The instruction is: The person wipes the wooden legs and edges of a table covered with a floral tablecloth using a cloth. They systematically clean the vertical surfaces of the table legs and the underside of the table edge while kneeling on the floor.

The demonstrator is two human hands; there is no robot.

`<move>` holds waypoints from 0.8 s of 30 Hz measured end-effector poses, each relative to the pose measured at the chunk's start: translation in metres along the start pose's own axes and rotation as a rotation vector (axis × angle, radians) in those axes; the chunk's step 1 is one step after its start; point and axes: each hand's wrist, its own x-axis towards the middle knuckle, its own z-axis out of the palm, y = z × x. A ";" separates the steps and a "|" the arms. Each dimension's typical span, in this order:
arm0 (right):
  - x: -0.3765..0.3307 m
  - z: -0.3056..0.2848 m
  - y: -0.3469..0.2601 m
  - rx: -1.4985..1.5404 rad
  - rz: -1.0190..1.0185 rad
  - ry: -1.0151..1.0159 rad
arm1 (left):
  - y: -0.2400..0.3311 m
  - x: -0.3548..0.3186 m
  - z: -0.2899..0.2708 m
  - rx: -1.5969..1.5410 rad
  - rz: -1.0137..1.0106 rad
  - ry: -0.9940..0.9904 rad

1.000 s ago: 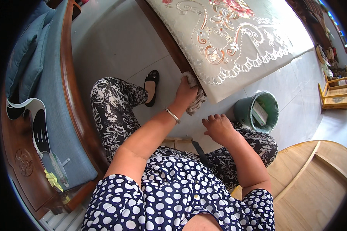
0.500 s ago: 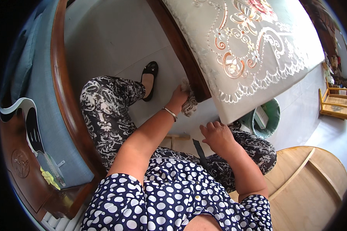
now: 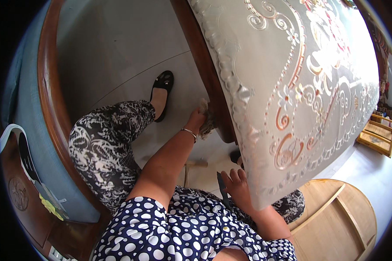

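Note:
My left hand (image 3: 197,121) is closed on a crumpled light grey-brown rag (image 3: 208,124), pressed to the side of the dark wooden table frame (image 3: 204,65) near its corner. A bracelet circles that wrist. My right hand (image 3: 236,185) holds nothing; its fingers are loosely bent and apart, next to the hanging corner of the clear-coated, flower-patterned tablecloth (image 3: 265,130). The cloth's corner overlaps part of my right wrist. A dark strap (image 3: 222,187) hangs just beside the right thumb.
To the left stands a blue-cushioned seat with a wooden edge (image 3: 48,87); a white-and-black utensil (image 3: 26,150) and a yellow item (image 3: 51,206) lie there. A round wooden board (image 3: 318,217) is at lower right, a small wooden chair (image 3: 376,135) beyond. My shoe (image 3: 163,89) rests on the tiles.
The view has shifted, so the tablecloth looks larger and lower and hides the green bin. My left hand with the rag sits slightly lower along the table's side; my right hand is lower, beneath the cloth's corner.

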 end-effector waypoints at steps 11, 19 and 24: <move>0.031 -0.012 0.029 0.097 0.132 -0.542 | -0.014 0.023 -0.015 -0.101 -0.057 0.012; -0.011 0.013 0.005 -0.043 -0.043 0.249 | 0.003 -0.014 -0.020 -0.365 0.061 -0.470; -0.015 0.011 0.011 -0.075 -0.085 0.146 | 0.046 -0.056 -0.007 -0.046 -0.039 -0.427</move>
